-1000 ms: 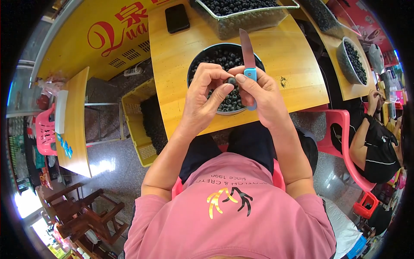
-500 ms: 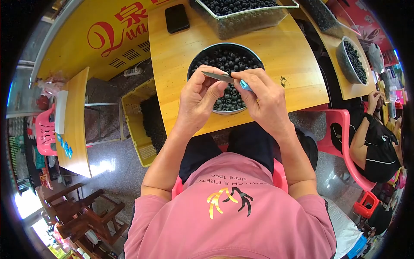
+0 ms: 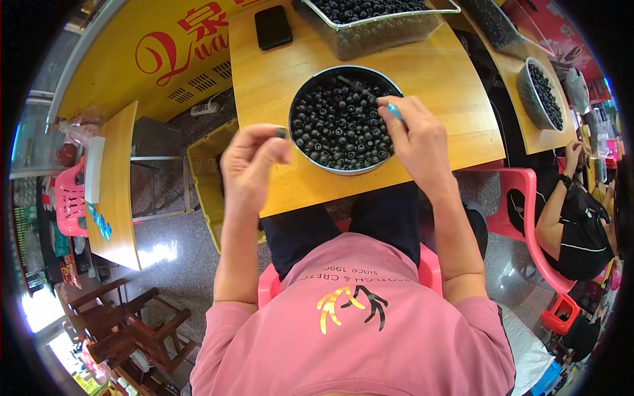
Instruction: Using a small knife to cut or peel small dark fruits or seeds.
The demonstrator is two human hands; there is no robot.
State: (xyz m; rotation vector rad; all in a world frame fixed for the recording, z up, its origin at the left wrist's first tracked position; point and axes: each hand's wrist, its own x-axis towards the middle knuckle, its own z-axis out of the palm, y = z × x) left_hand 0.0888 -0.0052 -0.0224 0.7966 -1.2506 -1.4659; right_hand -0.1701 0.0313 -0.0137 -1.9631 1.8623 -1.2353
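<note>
My left hand [image 3: 249,162], slightly blurred, is over the table's left edge, to the left of the bowl. Between its thumb and fingertips it pinches a small dark round piece [image 3: 281,132]; I cannot tell its exact kind. My right hand [image 3: 421,135] grips a small knife [image 3: 394,111] by its blue handle at the bowl's right rim. Its blade reaches over the bowl and is hard to make out against the dark contents. The round metal bowl [image 3: 348,172] holds many small, dark, shiny round pieces [image 3: 340,125], several with a paler ring on top.
A clear plastic tub [image 3: 380,45] of similar dark pieces stands at the table's far side, beside a black phone [image 3: 273,28]. A yellow crate [image 3: 206,191] is below my left arm. At right, another person [image 3: 571,218] sits near a second bowl [image 3: 528,96].
My hands have parted. The left has moved left and down, off the bowl, with a dark piece. My right has shifted slightly right, still with the knife.
</note>
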